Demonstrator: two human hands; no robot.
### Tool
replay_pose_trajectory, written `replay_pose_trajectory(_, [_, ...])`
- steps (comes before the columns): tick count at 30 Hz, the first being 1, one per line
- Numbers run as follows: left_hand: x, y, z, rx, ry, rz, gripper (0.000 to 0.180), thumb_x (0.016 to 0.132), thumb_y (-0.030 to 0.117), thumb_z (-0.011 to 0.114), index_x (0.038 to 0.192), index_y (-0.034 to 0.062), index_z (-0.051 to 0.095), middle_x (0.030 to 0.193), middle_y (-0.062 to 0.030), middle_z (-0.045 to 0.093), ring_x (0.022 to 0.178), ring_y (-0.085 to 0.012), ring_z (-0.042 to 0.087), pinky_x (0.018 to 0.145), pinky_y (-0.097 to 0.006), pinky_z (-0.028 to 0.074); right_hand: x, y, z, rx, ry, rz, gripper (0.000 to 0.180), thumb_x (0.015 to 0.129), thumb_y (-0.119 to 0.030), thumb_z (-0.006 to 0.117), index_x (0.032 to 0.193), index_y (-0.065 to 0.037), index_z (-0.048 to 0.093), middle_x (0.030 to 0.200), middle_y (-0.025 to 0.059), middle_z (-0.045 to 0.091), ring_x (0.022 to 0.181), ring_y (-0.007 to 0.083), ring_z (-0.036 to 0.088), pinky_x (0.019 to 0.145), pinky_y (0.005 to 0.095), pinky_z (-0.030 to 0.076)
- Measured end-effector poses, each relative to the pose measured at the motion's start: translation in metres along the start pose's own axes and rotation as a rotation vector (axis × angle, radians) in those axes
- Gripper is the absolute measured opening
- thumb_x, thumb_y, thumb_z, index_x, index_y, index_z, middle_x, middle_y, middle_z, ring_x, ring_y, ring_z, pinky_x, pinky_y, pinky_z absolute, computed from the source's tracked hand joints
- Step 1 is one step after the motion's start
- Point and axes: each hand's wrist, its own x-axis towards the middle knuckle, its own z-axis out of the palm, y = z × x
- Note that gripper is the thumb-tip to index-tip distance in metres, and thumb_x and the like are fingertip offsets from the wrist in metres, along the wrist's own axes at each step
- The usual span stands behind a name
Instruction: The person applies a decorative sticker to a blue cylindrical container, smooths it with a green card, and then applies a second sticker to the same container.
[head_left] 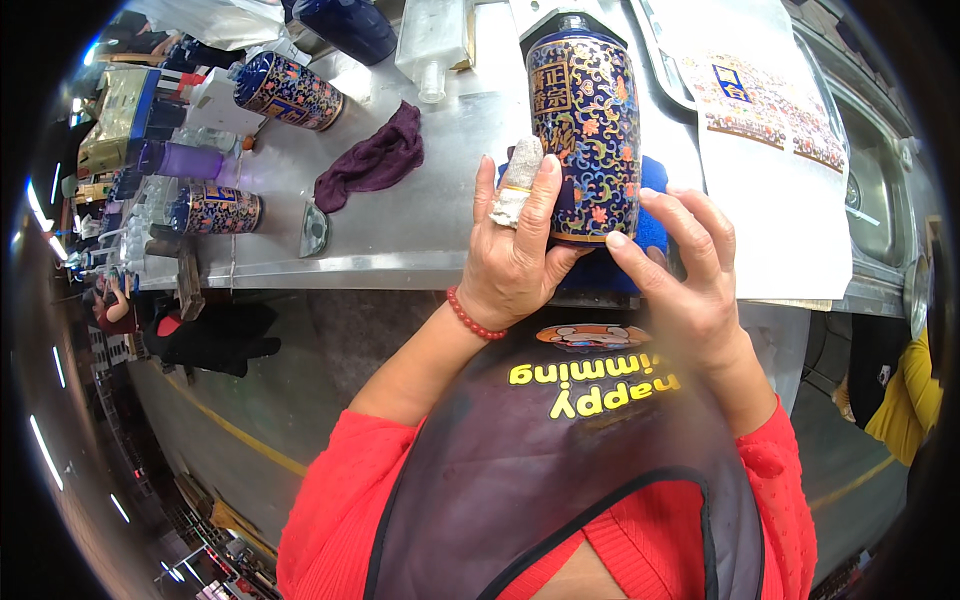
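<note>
A dark blue bottle [590,130] with a colourful floral pattern and gold lettering lies on a blue cloth [653,178], its neck pointing away from me. Along its left side my left hand [515,245] grips it, the index finger and thumb against the glass near the base. One finger of that hand wears a greyish-white wrap [519,175] held with a yellow band. My right hand [695,250] has its fingers spread and bent at the bottle's lower right, thumb tip touching the base edge and index tip beside the wall.
Printed floral decal sheets [770,150] lie on white paper at the right. A purple cloth [375,155] lies left on the metal table [455,130]. Patterned bottles [290,92] stand further left, near a clear glass bottle [433,45]. A metal sink [885,170] is far right.
</note>
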Motion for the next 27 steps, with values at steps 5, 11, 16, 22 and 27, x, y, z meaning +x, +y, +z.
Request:
replay_pose_trajectory(5, [0.001, 0.0, -0.001, 0.036, 0.019, 0.014, 0.078, 0.094, 0.035, 0.073, 0.15, -0.0075, 0.039, 0.125, -0.0185, 0.07, 0.119, -0.0368, 0.067, 0.118, -0.064, 0.026, 0.005, -0.005, 0.001, 0.027, -0.071, -0.003, 0.037, 0.08, -0.013, 0.068, 0.116, -0.015, 0.075, 0.139, 0.0105, 0.058, 0.124, 0.0322, 0.055, 0.095, 0.044, 0.046])
replay_pose_trajectory(11, [-0.001, 0.0, 0.001, -0.023, -0.018, -0.009, 0.076, 0.099, 0.041, 0.063, 0.152, -0.0066, 0.038, 0.146, -0.0215, 0.055, 0.138, -0.041, 0.052, 0.119, -0.065, 0.02, 0.008, -0.003, -0.003, -0.004, 0.022, -0.038, 0.035, 0.079, -0.013, 0.068, 0.114, -0.013, 0.075, 0.137, 0.0107, 0.058, 0.125, 0.032, 0.055, 0.095, 0.0441, 0.046])
replay_pose_trajectory(16, [0.0, 0.0, -0.001, 0.028, 0.012, 0.013, 0.077, 0.095, 0.034, 0.072, 0.15, -0.0078, 0.038, 0.124, -0.0177, 0.07, 0.12, -0.0364, 0.067, 0.119, -0.064, 0.024, 0.008, -0.004, -0.001, 0.023, -0.029, -0.042, 0.034, 0.077, -0.008, 0.068, 0.11, -0.011, 0.075, 0.137, 0.0116, 0.059, 0.125, 0.0333, 0.056, 0.095, 0.0445, 0.047])
replay_pose_trajectory(22, [0.005, 0.006, -0.003, -0.005, 0.008, -0.007, 0.08, 0.091, 0.034, 0.074, 0.152, -0.0045, 0.04, 0.146, -0.0216, 0.055, 0.137, -0.0454, 0.05, 0.119, -0.064, 0.021, 0.002, 0.0, -0.006, 0.031, 0.049, 0.044, 0.041, 0.073, 0.002, 0.07, 0.111, -0.011, 0.075, 0.131, 0.0128, 0.063, 0.121, 0.0351, 0.057, 0.096, 0.044, 0.048])
replay_pose_trajectory(27, [0.01, 0.003, 0.002, -0.047, 0.038, 0.02, 0.083, 0.086, 0.03, 0.079, 0.151, -0.0054, 0.04, 0.141, -0.0233, 0.058, 0.131, -0.0444, 0.055, 0.118, -0.062, 0.027, -0.007, 0.003, -0.001, 0.065, 0.1, 0.106, 0.047, 0.072, 0.005, 0.068, 0.116, -0.01, 0.075, 0.129, 0.0135, 0.063, 0.118, 0.0364, 0.057, 0.097, 0.0457, 0.049])
